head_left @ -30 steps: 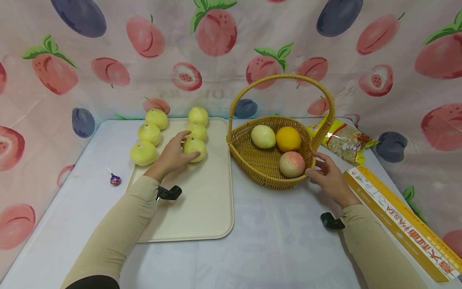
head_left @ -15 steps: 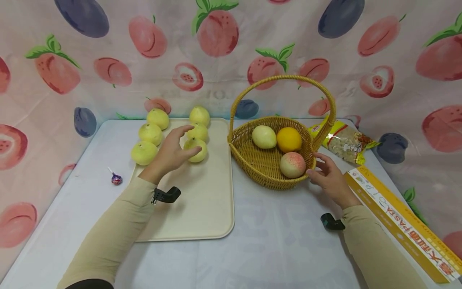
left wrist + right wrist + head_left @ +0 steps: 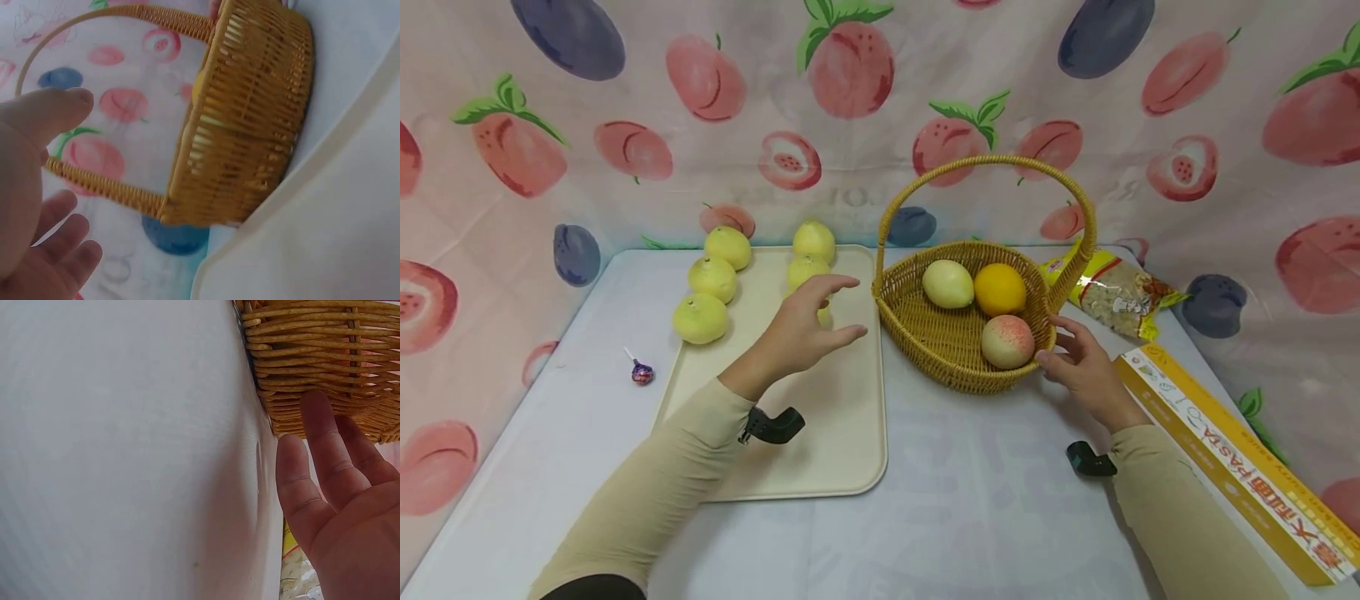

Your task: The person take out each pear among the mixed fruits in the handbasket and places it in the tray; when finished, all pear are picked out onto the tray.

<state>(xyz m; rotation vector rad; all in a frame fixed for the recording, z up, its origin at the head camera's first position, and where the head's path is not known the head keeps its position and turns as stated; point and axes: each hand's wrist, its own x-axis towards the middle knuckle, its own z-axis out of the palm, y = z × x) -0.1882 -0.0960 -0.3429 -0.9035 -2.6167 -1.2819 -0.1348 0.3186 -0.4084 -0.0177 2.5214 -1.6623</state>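
Observation:
My left hand hovers over the tray, its thumb and fingers spread apart with nothing between them. It partly hides the nearest of several pale yellow fruits on the tray's right side. Another row of round yellow fruits lines the tray's left edge. My right hand touches the right end of the wicker basket; in the right wrist view, its extended fingers rest against the weave. Inside the basket lie a pale yellow fruit, an orange and a peach.
The basket's tall handle arches above it. A yellow snack bag lies behind my right hand, and a long pasta box runs along the right side. A lollipop lies left of the tray. A fruit-print cloth hangs behind the table.
My left hand has come away from the nearest fruit in the right row and moved right, toward the basket, empty. My right hand stays at the basket.

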